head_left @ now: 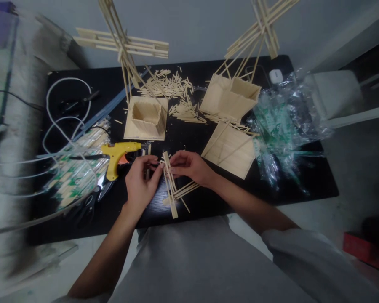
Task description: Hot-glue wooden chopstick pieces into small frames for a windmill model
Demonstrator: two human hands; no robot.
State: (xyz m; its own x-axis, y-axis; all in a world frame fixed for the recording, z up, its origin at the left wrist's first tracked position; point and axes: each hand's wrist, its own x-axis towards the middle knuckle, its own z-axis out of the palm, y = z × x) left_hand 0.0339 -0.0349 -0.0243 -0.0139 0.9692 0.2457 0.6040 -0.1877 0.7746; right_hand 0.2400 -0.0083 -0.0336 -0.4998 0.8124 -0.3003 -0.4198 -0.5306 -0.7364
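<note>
A small frame of thin wooden sticks [171, 185] stands tilted over the near middle of the table, its top end between my two hands. My right hand [192, 166] is closed on that end, with thumb and fingers on the sticks. From the other side, my left hand [142, 179] pinches at the same end, thumb tip against the frame; whether a small loose piece is also between its fingers I cannot tell. Left of my left hand lies a yellow glue gun [115, 156]. Beyond my right hand is a flat wooden board [235, 153] with sticks across it.
Two windmill-like stick models [145, 120] [230, 94] stand at the back. Between them lies a pile of short cut sticks [169, 86]. Scissors [90, 204], white cable [50, 90] and bagged sticks [82, 172] are at left, crumpled plastic wrappers [276, 122] at right.
</note>
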